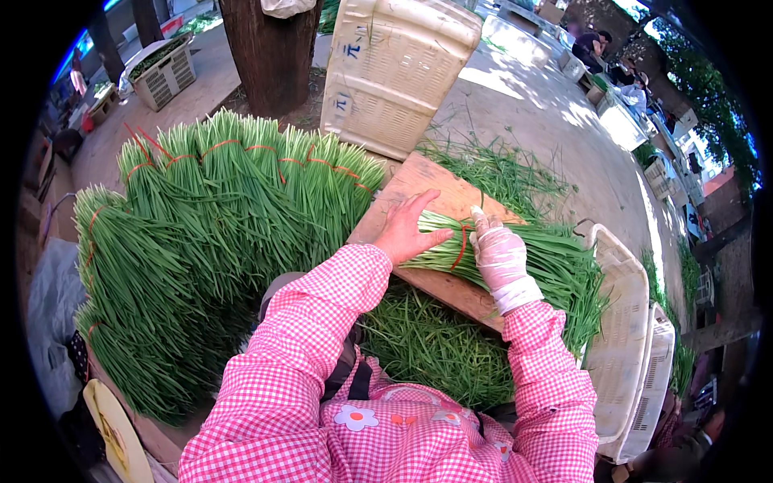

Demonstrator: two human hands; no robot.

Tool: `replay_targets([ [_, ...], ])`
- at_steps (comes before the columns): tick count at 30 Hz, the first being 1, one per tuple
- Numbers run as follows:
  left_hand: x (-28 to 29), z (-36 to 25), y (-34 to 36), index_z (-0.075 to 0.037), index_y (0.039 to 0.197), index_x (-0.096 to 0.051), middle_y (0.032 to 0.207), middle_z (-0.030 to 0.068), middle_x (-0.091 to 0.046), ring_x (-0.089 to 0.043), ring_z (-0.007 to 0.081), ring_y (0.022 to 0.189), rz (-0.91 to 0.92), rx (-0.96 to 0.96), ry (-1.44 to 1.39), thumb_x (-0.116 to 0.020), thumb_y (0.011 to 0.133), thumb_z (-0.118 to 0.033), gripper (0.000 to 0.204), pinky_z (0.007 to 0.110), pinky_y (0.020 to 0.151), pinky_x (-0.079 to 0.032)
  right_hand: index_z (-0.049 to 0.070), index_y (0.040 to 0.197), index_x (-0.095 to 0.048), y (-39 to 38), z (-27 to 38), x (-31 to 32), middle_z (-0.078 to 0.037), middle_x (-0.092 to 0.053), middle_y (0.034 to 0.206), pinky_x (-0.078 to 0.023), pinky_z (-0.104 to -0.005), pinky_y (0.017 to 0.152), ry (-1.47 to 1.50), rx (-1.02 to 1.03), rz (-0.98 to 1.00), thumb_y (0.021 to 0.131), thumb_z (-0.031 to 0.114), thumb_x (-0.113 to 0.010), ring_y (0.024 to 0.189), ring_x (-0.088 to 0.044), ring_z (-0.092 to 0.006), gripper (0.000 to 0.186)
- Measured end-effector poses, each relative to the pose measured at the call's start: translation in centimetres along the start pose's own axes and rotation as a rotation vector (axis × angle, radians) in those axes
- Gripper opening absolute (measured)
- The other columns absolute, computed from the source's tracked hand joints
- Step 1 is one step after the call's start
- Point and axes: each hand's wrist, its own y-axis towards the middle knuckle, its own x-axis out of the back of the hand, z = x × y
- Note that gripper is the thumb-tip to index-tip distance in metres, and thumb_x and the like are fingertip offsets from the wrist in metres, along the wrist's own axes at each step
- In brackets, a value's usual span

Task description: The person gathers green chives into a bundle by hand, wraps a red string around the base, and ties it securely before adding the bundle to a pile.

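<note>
A bunch of garlic chives [558, 259] lies across a wooden board [415, 179], pale stalk ends to the left and green leaves hanging over the right side. A red band [461, 246] runs around it. My bare left hand [409, 229] is at the pale ends, fingers stretched out and thumb pointing right over the stalks. My right hand [501, 256], in a thin whitish glove, is closed on the bunch just right of the band. Part of the bunch is hidden under it.
Several tied chive bunches [241, 205] stand in a curve at the left. Loose leaves [435, 346] lie below the board, with more trimmings [503, 173] beyond it. A cream crate [398, 76] stands ahead beside a tree trunk [270, 52]; stacked crates [616, 338] are at the right. People [592, 50] sit far off.
</note>
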Motion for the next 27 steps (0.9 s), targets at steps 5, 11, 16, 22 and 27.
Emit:
replay_targets([
  [5, 0.8, 3.1, 1.4, 0.002, 0.123, -0.045, 0.120, 0.0162, -0.052, -0.049, 0.0220, 0.112, -0.340, 0.407, -0.791, -0.046, 0.091, -0.043, 0.055, 0.032, 0.097, -0.035, 0.007, 0.077, -0.060, 1.0, 0.0, -0.7, -0.011, -0.061, 0.076, -0.045, -0.0368, 0.064, 0.278, -0.139, 0.126, 0.083, 0.020, -0.051, 0.071, -0.059, -0.0269, 0.016],
  [11, 0.1, 5.4, 0.4, -0.002, 0.124, -0.046, 0.122, 0.0140, -0.051, -0.046, 0.0254, 0.114, -0.293, 0.574, -0.951, -0.034, 0.091, -0.053, 0.063, 0.038, 0.100, -0.031, 0.008, 0.077, -0.055, -0.5, -1.2, 2.9, 0.005, -0.040, 0.059, -0.028, -0.0220, 0.046, 1.620, -0.803, 0.188, 0.091, 0.021, -0.047, 0.048, -0.034, -0.0058, 0.021],
  [16, -2.3, 2.3, -0.1, -0.006, 0.136, -0.031, 0.134, 0.0097, -0.040, -0.041, 0.0239, 0.119, -0.081, 0.666, -1.249, -0.039, 0.087, -0.058, 0.072, 0.039, 0.102, -0.030, 0.010, 0.079, -0.054, -1.6, 0.1, 1.5, 0.008, -0.037, 0.058, -0.020, -0.0209, 0.043, 1.649, -0.756, 0.012, 0.092, 0.022, -0.046, 0.045, -0.027, -0.0038, 0.019],
  [22, -4.8, 3.6, 0.6, 0.001, 0.121, -0.046, 0.114, 0.0104, -0.054, -0.051, 0.0174, 0.103, -0.152, 0.538, -1.139, -0.045, 0.088, -0.052, 0.063, 0.032, 0.091, -0.040, 0.011, 0.078, -0.054, -4.1, 1.1, -3.5, 0.006, -0.042, 0.063, -0.024, -0.0218, 0.044, 1.534, -0.531, 0.065, 0.091, 0.022, -0.047, 0.048, -0.031, -0.0049, 0.018],
  [27, -2.8, 6.0, 0.5, 0.001, 0.116, -0.053, 0.118, 0.0141, -0.052, -0.046, 0.0207, 0.112, -0.048, 0.647, -1.179, -0.033, 0.084, -0.067, 0.078, 0.034, 0.098, -0.032, 0.010, 0.086, -0.052, -3.8, -0.1, -1.8, 0.007, -0.038, 0.061, -0.024, -0.0199, 0.044, 2.038, -0.671, -0.012, 0.089, 0.026, -0.052, 0.048, -0.028, -0.0040, 0.016],
])
